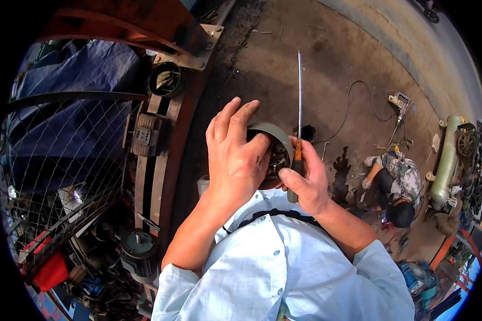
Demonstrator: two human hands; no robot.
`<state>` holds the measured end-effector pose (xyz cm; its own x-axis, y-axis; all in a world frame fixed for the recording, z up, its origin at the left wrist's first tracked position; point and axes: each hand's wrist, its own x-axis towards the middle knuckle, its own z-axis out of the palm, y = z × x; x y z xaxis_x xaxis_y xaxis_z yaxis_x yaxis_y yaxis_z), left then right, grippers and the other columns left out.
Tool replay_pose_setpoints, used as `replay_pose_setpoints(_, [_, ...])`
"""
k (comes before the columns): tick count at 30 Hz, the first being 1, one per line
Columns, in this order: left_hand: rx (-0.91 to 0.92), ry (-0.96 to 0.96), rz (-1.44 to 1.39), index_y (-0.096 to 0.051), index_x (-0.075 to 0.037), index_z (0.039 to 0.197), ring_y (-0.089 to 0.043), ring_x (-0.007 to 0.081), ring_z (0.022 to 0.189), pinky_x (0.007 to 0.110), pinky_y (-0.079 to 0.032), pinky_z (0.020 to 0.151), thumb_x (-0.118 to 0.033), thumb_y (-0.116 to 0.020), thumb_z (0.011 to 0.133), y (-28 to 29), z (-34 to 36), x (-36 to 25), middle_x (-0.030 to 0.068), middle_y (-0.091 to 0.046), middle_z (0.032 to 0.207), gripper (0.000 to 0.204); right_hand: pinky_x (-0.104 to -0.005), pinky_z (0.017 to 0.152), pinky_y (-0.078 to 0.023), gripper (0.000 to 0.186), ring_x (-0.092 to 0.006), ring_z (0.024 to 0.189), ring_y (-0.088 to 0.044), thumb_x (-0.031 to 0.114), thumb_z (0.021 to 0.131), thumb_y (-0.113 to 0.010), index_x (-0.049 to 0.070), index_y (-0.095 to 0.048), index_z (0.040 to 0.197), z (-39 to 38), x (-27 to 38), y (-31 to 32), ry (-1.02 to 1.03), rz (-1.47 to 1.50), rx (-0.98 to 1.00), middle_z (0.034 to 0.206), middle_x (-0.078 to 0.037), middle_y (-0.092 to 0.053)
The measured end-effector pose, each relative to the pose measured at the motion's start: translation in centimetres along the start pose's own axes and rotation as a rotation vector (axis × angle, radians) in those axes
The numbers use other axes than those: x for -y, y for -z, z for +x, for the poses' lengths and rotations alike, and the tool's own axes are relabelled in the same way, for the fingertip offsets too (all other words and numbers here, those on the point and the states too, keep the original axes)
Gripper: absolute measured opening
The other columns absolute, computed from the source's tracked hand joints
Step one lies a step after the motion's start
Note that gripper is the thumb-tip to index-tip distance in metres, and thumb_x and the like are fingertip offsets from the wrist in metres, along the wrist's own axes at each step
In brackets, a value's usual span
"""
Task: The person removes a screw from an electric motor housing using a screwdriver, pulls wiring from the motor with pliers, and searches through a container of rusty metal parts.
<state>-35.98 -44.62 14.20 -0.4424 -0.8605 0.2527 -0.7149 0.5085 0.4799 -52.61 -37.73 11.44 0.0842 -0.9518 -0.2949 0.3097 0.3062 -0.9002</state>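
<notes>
- Left hand (238, 152) is partly spread: two fingers stretch up and away, another digit bends into the round can; whether it pinches anything inside, I cannot tell.
- Right hand (313, 181) is closed around the handle of a long screwdriver (300, 123) and lies against the side of the can.
- Round metal can (273, 130): between the two hands, in front of the chest, tilted so that its mouth shows.
- Small metal parts (278, 159) lie in the can, partly hidden by the left hand; their exact kind is unclear.
- The screwdriver's bright shaft points away from the body, past the can; its handle is orange-brown and dark.
- Light blue shirt (273, 251) with buttons, close behind the can.
- Brown floor (268, 69) beyond the hands, with a dark wet stain (339, 174) to the right.
- Crouching person (401, 174) in a patterned top and dark cap, on the right; near them, a power tool (399, 103) with a cable.
- Green cylindrical tank (447, 163), at the far right.
- Finned motor (146, 134) on steel rails to the left, near a dark round pot (181, 84) and a wire mesh (64, 155).
</notes>
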Motion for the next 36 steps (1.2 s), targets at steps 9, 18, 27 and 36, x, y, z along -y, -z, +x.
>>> replay_pose_setpoints(9, [-0.117, 0.309, -0.776, -0.075, -0.003, 0.103, -0.041, 0.0361, 0.14, 0.048, -0.034, 0.113, -0.018, -0.07, 0.093, 0.1, -2.5, 2.6, 0.0226, -0.05, 0.145, 0.019, -0.0222, 0.062, -0.049, 0.068, -0.0084, 0.078, -0.06, 0.029, 0.086, -0.072, -0.006, -0.043, 0.137, 0.3, 0.1, -0.1, -0.036, 0.111, -0.048, 0.106, -0.008, -0.063])
replay_pose_setpoints(18, [-0.193, 0.539, -1.448, -0.074, 0.002, 0.102, -0.046, 0.0322, 0.136, 0.046, -0.037, 0.115, -0.019, -0.074, 0.09, 0.1, -4.0, 3.0, 0.0241, -0.043, 0.15, 0.024, -0.0238, 0.07, -0.051, 0.066, -0.0091, 0.085, -0.06, 0.027, 0.087, -0.072, -0.007, -0.043, 0.136, 0.5, 0.1, -0.7, -0.029, 0.119, -0.022, 0.109, -0.009, -0.063])
replay_pose_setpoints(27, [-0.169, 0.404, -1.226, -0.074, -0.001, 0.102, -0.034, 0.0362, 0.145, 0.051, -0.028, 0.117, -0.015, -0.075, 0.089, 0.3, -4.1, 2.7, 0.0232, -0.045, 0.149, 0.019, -0.0219, 0.066, -0.049, 0.064, -0.0079, 0.083, -0.06, 0.027, 0.087, -0.071, -0.006, -0.044, 0.136, 0.4, -0.2, -0.5, -0.015, 0.132, -0.016, 0.106, -0.007, -0.063])
replay_pose_setpoints(36, [-0.346, 0.445, -1.721, -0.057, -0.004, 0.096, -0.059, 0.0233, 0.084, 0.036, -0.052, 0.071, -0.01, -0.065, 0.085, 2.0, -4.2, 3.4, 0.0142, -0.059, 0.093, 0.015, -0.0225, 0.054, -0.047, 0.059, -0.0109, 0.067, -0.063, 0.026, 0.089, -0.066, -0.004, -0.044, 0.135, 0.6, -0.9, 0.4, -0.126, 0.338, -0.076, 0.098, -0.009, -0.065])
